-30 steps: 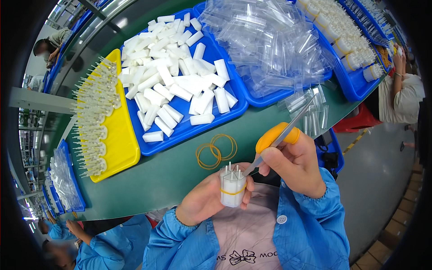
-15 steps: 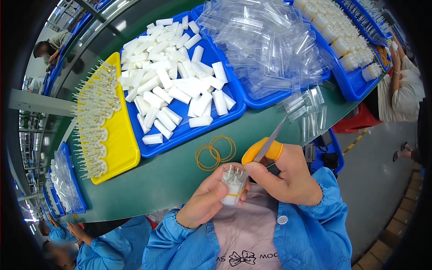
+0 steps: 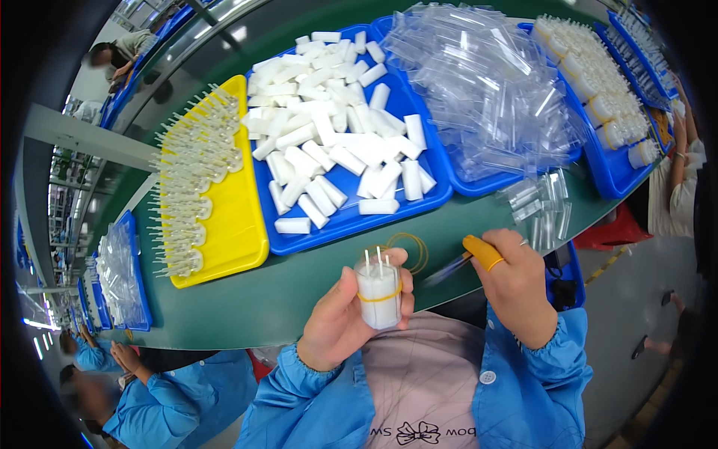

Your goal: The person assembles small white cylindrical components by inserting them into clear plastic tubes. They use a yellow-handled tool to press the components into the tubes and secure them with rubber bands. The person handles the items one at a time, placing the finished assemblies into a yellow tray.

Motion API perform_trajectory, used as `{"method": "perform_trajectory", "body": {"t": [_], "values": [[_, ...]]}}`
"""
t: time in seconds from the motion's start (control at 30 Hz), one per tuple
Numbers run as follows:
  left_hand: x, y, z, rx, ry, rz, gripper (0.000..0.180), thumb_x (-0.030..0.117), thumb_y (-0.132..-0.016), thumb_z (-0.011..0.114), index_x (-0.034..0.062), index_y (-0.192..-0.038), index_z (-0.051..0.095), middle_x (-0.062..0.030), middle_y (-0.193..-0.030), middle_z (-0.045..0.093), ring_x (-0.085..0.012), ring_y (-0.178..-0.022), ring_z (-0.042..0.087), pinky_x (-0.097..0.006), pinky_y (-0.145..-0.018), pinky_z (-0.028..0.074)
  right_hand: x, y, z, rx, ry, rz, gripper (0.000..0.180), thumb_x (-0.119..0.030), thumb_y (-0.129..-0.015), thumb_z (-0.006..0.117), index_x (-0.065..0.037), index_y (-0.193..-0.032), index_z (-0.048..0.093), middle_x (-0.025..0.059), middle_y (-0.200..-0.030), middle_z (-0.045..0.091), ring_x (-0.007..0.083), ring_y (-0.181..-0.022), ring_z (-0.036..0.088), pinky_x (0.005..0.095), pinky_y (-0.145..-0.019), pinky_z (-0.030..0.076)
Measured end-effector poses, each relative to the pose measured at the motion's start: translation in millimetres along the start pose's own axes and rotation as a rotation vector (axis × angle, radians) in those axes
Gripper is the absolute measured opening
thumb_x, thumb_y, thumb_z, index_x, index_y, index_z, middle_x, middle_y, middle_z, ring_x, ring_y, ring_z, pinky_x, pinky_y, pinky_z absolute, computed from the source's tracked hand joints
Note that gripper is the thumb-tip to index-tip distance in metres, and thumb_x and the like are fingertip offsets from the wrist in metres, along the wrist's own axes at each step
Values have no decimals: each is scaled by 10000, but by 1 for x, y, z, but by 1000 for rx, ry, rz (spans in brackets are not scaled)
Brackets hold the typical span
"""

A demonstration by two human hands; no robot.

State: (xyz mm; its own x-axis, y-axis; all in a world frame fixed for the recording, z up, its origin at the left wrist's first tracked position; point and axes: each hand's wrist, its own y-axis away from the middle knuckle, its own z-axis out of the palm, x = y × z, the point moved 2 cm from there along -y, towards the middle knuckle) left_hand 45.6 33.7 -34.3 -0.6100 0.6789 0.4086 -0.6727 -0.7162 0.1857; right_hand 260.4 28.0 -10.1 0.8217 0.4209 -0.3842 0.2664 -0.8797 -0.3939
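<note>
Right hand (image 3: pixel 516 288) now moved away from the bundle, gripping an orange-handled tool (image 3: pixel 479 254), left hand (image 3: pixel 351 314) holding banded white tube bundle (image 3: pixel 378 293) upright, above green table (image 3: pixel 299 284).

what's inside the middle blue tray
The middle blue tray holds loose white tubes, piled thickest at the back. Bare blue floor shows near the front; anything under the pile is covered.

A green table (image 3: pixel 299 288) carries a yellow tray (image 3: pixel 235 224), blue trays (image 3: pixel 351 217) and rubber bands (image 3: pixel 415 251).
</note>
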Motion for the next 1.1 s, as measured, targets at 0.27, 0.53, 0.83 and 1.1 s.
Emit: {"method": "perform_trajectory", "body": {"t": [0.27, 0.53, 0.83, 1.1], "values": [[12, 8, -2, 4, 185, 63, 591, 457, -978, 266, 35, -1392, 272, -134, -1219, 476, -255, -1043, 528, -402, -850, 473, -11, -4, -1, -84, -217, 103, 346, -101, -690, 697, 31, -1001, 625, 116, -983, 550, 283, -858, 545, 351, -701, 463], [-9, 7, 15, 65, 270, -167, 617, 500, -971, 195, 41, -1370, 296, -146, -1223, 492, -293, -1113, 520, -455, -976, 419, -52, -27, -3, -96, -461, -23, 663, -322, -583, 773, -25, -1140, 574, 117, -1156, 479, 308, -1081, 471, 479, -912, 363], [-12, 9, 14, 227, -360, -25, 693, 541, -912, 410, 30, -1367, 298, -111, -1319, 447, -246, -1215, 460, -400, -997, 399, -60, -21, 3, -50, -232, -116, 667, -326, -554, 765, -49, -1135, 591, 73, -1107, 525, 261, -1064, 507, 489, -1000, 316], [-8, 6, 19, 215, -206, -34, 724, 474, -875, 560, 23, -1375, 293, -58, -1241, 477, -158, -1112, 494, -324, -960, 393, -55, -21, -3, -86, -309, -44, 588, -260, -578, 745, -44, -1106, 601, 74, -1112, 535, 257, -1093, 504, 504, -1013, 305]]}}
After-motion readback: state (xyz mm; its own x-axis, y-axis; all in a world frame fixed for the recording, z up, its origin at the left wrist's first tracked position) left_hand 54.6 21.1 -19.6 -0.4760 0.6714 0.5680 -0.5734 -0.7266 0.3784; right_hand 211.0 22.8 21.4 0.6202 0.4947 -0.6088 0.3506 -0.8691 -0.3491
